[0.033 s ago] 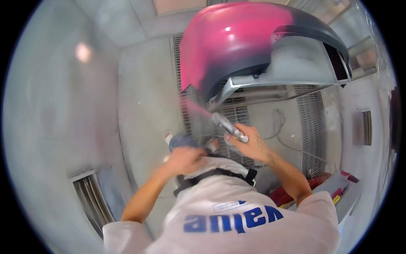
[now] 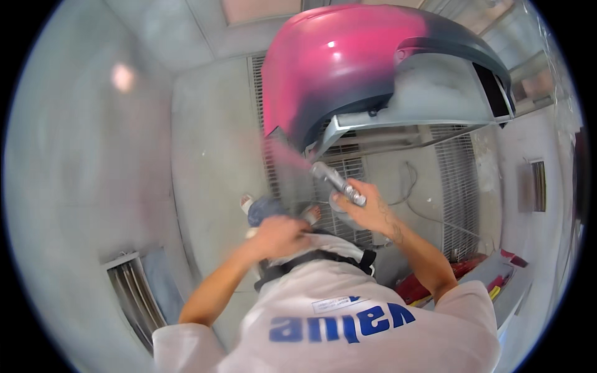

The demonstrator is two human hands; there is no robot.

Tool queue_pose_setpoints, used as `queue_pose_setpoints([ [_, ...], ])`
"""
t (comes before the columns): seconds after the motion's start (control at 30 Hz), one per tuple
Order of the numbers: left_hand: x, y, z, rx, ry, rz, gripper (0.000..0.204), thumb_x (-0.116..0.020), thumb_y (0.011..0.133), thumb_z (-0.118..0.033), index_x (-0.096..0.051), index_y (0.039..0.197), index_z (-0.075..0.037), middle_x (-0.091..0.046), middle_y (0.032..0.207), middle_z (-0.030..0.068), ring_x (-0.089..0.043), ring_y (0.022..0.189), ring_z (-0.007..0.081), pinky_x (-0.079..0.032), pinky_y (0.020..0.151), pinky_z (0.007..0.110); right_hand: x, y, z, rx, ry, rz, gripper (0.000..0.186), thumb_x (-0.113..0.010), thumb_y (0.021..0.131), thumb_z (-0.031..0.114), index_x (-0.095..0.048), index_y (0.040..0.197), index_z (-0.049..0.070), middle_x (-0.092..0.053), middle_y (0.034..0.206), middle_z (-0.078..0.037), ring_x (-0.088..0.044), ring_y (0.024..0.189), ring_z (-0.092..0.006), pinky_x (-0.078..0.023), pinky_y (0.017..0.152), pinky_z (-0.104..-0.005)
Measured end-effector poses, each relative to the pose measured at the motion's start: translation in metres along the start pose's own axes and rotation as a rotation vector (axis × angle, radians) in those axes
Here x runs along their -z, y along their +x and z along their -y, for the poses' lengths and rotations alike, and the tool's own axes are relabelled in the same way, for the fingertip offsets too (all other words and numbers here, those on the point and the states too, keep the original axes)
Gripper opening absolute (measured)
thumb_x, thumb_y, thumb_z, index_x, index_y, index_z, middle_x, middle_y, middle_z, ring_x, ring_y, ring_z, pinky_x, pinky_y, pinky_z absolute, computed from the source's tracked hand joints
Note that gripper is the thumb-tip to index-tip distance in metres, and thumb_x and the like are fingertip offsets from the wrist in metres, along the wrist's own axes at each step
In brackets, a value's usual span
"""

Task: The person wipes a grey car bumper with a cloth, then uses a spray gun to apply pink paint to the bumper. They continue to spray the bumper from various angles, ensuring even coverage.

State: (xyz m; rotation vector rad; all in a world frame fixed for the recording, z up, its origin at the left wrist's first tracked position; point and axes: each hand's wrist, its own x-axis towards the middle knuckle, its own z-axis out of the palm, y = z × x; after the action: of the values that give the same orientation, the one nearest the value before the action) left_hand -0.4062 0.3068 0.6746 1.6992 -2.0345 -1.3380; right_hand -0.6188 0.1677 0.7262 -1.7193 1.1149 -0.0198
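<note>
My right hand (image 2: 368, 206) is wrapped round a silver spray gun (image 2: 337, 183), its nozzle end facing the far left. A round, pale part of the gun shows below my fingers. A pink mist (image 2: 287, 154) fans out from the nozzle toward the lower left end of a car bumper (image 2: 329, 56). Bright wet pink covers much of the bumper's left and middle, while its lower edge and right side are dark grey. Close to my waist is my left hand (image 2: 281, 236), smeared by motion, with its fingers unclear. It is apart from the bumper.
A grey metal stand (image 2: 398, 119) bears the bumper. Floor gratings (image 2: 459, 193) run beneath and beside it. A thin hose (image 2: 410, 180) curls over the floor to the right. Red parts (image 2: 454, 273) lie at the lower right, and a pale wall (image 2: 99, 168) rises on the left.
</note>
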Motion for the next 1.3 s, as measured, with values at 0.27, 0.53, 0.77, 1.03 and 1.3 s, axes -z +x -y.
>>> queue_pose_setpoints([
  [0.27, -0.092, 0.128, -0.071, -0.44, -0.189, 0.23, 0.06, -0.068, 0.09, -0.051, -0.057, 0.132, -0.01, -0.069, 0.121, 0.0184, -0.065, 0.107, 0.0392, -0.051, 0.091, 0.046, 0.08, -0.017, -0.016, -0.179, 0.61, -0.44, 0.041, -0.062, 0.102, 0.042, -0.054, 0.076, 0.012, -0.05, 0.062, 0.003, -0.04, 0.042, -0.0056, -0.033, 0.037, -0.0263],
  [0.53, -0.159, 0.163, -0.029, -0.379, -0.186, 0.536, 0.054, -0.062, 0.093, -0.059, -0.064, 0.117, -0.01, -0.071, 0.113, 0.016, -0.066, 0.108, 0.0362, -0.051, 0.088, 0.045, 0.134, -0.051, -0.01, -0.063, 0.739, -0.72, 0.034, -0.059, 0.103, 0.04, -0.056, 0.086, 0.01, -0.056, 0.068, -0.003, -0.037, 0.039, -0.0065, -0.031, 0.035, -0.0258],
  [0.77, -0.157, 0.143, -0.004, -0.185, 0.16, 0.509, 0.062, -0.052, 0.093, -0.069, -0.068, 0.118, -0.014, -0.071, 0.115, 0.016, -0.065, 0.112, 0.0373, -0.051, 0.091, 0.049, 0.099, -0.034, -0.008, 0.128, 0.191, -0.449, 0.033, -0.07, 0.096, 0.038, -0.065, 0.095, 0.005, -0.059, 0.071, 0.0, -0.055, 0.061, -0.0076, -0.043, 0.056, -0.0257],
  [1.03, -0.128, 0.1, 0.043, -0.16, 0.221, 0.396, 0.064, -0.047, 0.095, -0.07, -0.072, 0.109, -0.014, -0.073, 0.103, 0.018, -0.069, 0.099, 0.0391, -0.055, 0.082, 0.049, 0.121, -0.027, 0.003, -0.137, 0.361, -0.586, 0.041, -0.071, 0.095, 0.042, -0.062, 0.081, 0.005, -0.055, 0.061, 0.001, -0.044, 0.043, -0.0055, -0.032, 0.036, -0.0262],
  [1.3, -0.112, -0.007, 0.146, -0.079, 0.249, 0.188, 0.054, -0.054, 0.095, -0.062, -0.071, 0.09, -0.011, -0.072, 0.079, 0.0169, -0.07, 0.076, 0.0396, -0.055, 0.068, 0.05, 0.05, -0.031, -0.057, -0.114, 0.563, -1.007, 0.047, -0.065, 0.099, 0.045, -0.056, 0.072, 0.007, -0.05, 0.056, 0.002, -0.042, 0.038, -0.0065, -0.029, 0.034, -0.0269],
])
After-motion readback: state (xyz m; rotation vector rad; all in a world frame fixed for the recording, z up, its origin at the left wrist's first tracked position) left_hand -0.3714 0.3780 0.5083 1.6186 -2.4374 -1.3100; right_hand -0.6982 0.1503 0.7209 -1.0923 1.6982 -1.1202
